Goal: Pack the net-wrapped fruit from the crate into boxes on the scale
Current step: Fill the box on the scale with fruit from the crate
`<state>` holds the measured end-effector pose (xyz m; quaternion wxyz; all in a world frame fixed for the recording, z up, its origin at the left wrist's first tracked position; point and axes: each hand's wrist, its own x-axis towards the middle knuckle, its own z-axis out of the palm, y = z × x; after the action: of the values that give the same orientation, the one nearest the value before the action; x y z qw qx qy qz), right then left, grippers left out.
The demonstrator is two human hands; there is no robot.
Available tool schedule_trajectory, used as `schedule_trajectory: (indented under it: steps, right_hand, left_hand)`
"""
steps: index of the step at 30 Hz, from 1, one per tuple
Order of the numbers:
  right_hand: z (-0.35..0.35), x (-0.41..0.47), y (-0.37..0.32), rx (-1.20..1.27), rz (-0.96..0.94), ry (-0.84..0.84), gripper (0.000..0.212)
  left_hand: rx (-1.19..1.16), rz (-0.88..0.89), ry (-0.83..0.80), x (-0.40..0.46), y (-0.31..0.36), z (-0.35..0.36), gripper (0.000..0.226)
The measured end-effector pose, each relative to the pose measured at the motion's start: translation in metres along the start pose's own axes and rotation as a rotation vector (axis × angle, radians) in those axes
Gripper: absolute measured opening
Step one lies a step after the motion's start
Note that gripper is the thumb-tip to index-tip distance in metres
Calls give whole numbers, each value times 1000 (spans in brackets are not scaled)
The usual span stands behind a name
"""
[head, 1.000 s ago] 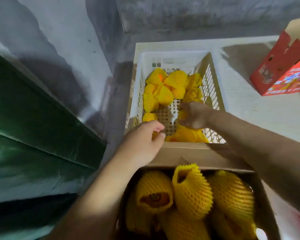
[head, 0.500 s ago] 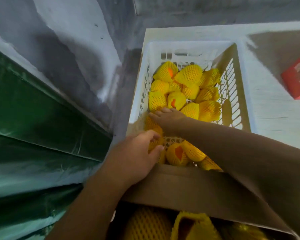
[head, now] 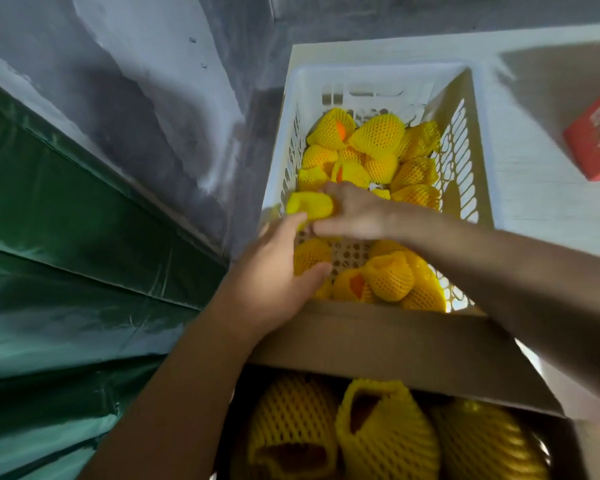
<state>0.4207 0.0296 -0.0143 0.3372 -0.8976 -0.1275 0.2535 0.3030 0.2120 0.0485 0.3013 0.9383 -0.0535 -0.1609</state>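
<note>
In the head view, the right hand point(head: 352, 211) has moved leftward across the crate point(head: 482, 140) since 0.5 s ago and is now curling its fingers round a net-wrapped fruit point(head: 309, 205) by the crate's left wall, so its grip is clamped on that fruit. The left hand point(head: 274, 282) has risen slightly; its fingertips are touching the underside of the same fruit while its thumb is lying against another fruit point(head: 310, 256) just below. Whether this grip is pinching anything is unclear. The camera has tipped down, showing more of the box point(head: 378, 341) nearest the person.

The fruit is wearing yellow foam netting, with orange skin showing through gaps. More wrapped fruit is lying beyond and below the right hand in the crate, and 3 larger-looking ones are sitting in the box beneath both forearms. A red carton point(head: 596, 140) is lying far right of the hands.
</note>
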Motion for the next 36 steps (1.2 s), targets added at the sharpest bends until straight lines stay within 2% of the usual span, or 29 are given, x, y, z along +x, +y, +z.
schedule_trajectory:
  steps: [2, 3, 5, 8, 10, 11, 13, 16, 19, 22, 24, 26, 28, 31, 33, 35, 36]
  right_hand:
    - [-16, -37, -38, 201, 17, -51, 65]
    - [-19, -54, -54, 271, 24, -54, 59]
    - [-20, -91, -77, 327, 24, -26, 55]
    - [-21, -153, -87, 279, -56, 82, 73]
    - [-17, -197, -85, 262, -198, 182, 74]
    - [-11, -219, -85, 210, -274, 219, 67]
    - [6, -252, -87, -85, -426, 238, 50]
    - [45, -267, -105, -672, -531, 172, 58]
    - [95, -256, -129, -967, -475, 52, 56]
    - [112, -239, -143, -1043, -386, 97, 42]
    - [105, -236, -144, -1009, -323, 128, 47]
    - [96, -245, -137, -914, -303, 134, 75]
    - [86, -264, -126, -773, -336, 181, 87]
    - [62, -305, -94, -679, -314, 367, 73]
    - [46, -331, -67, -868, -98, 346, 68]
    - [42, -345, -49, -1004, 162, 184, 83]
    - [44, -347, -45, -999, 225, 140, 89]
  left_hand:
    - [-141, 40, 56, -1, 12, -5, 104]
    - [-221, 77, 91, -5, 20, -9, 105]
    - [-276, 196, 199, -15, 27, -13, 87]
    - [-305, 294, 322, -39, 50, -16, 64]
    - [-510, 205, 402, -61, 52, -16, 71]
    - [-509, 154, 473, -71, 44, -17, 75]
    - [-438, 83, 574, -93, 16, -18, 68]
    - [-562, 70, 601, -119, -6, -17, 43]
    - [-572, 101, 654, -132, -6, -19, 41]
    - [-572, 144, 646, -140, -5, -21, 48]
    - [-585, 174, 641, -148, -4, -21, 50]
    - [-622, 190, 641, -158, -4, -19, 49]
    - [-620, 202, 630, -168, -4, -16, 47]
    - [-577, 221, 583, -184, -6, -14, 42]
    - [-554, 212, 547, -192, -9, -13, 43]
    - [-541, 198, 492, -200, -7, -11, 44]
    - [-540, 191, 460, -203, -5, -9, 42]
